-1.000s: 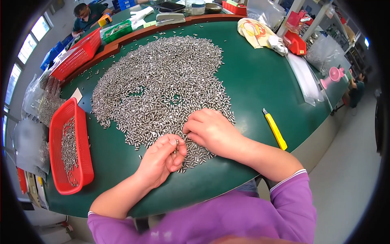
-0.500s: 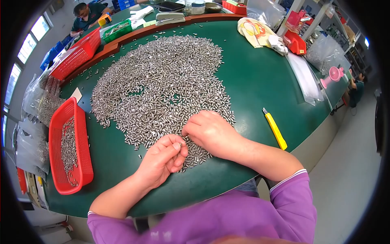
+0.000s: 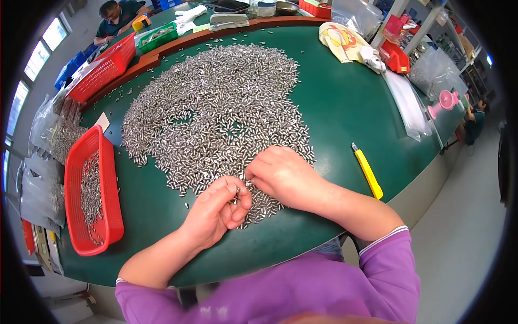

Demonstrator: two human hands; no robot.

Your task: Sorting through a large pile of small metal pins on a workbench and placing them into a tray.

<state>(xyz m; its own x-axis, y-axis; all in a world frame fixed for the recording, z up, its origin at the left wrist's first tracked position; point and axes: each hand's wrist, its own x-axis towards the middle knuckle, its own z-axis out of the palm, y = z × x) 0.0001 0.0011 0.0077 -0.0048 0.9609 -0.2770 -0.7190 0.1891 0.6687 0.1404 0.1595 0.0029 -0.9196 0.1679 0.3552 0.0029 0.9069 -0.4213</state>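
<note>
A broad pile of small silvery metal pins is spread over the green tabletop. At its near edge my left hand is turned palm inward, fingers curled, with one or more of the metal pins between thumb and fingers. My right hand bends down over the pile just beside it, its fingertips pinched together among the pins. Whatever those fingertips hold is hidden. To the left stands a red plastic basket with a layer of the same pins inside.
A yellow utility knife lies on the right. Clear bags of pins line the left edge. Along the far wooden rim are a red basket, a green tray and a stapler. Another person sits at the far left.
The left thumb has drawn back a little from the fingertips, and a pin now shows between them. My right hand has barely moved.
</note>
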